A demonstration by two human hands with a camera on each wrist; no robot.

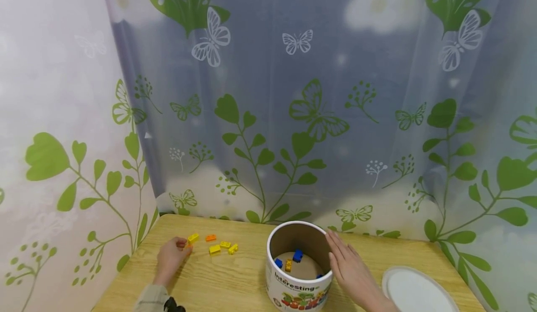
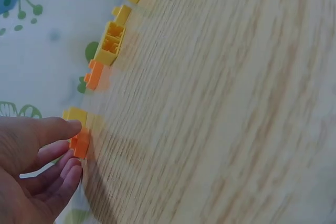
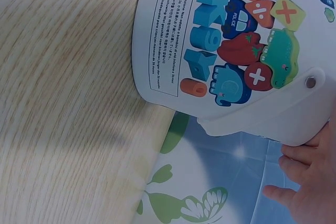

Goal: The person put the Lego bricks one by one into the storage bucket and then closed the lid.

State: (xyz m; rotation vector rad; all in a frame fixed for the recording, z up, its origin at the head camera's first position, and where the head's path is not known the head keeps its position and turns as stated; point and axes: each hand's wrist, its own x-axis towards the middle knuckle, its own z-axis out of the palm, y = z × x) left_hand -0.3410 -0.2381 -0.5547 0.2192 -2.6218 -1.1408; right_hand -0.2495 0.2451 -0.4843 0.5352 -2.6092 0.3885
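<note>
Right, your left hand (image 1: pixel 169 258) is well to the left of the white bucket (image 1: pixel 274 287), fingers curled, thumb at a yellow brick (image 2: pixel 77 115) and an orange brick (image 2: pixel 82 145) that touch each other. The grip is partly hidden, so I can't tell whether those fingers are clamped on the orange brick or merely brushing it. Between that pair and the bucket, you've got four loose bricks on the wooden table (image 1: pixel 239 286): a second orange brick (image 1: pixel 211 238) and three yellow ones, a chunky brick (image 1: pixel 215 250), a small brick (image 1: pixel 225 245) and an end brick (image 1: pixel 233 249) closest to the bucket.

Over on the bucket's right side, your right hand (image 1: pixel 354 272) lies against the rim, fingers straight and clamped on nothing. Look inside the bucket: a blue brick (image 1: pixel 298 255) and an orange-yellow brick (image 1: pixel 288 265) sit on its floor, another blue piece (image 1: pixel 278 263) shows by the left wall, and a sliver of blue peeks over the near rim. Your bucket stands upright, its white handle (image 3: pixel 262 111) down along the side. A white lid (image 1: pixel 419 291) lies to the bucket's right, and a leaf-and-butterfly curtain (image 1: pixel 268 69) hangs behind it.
</note>
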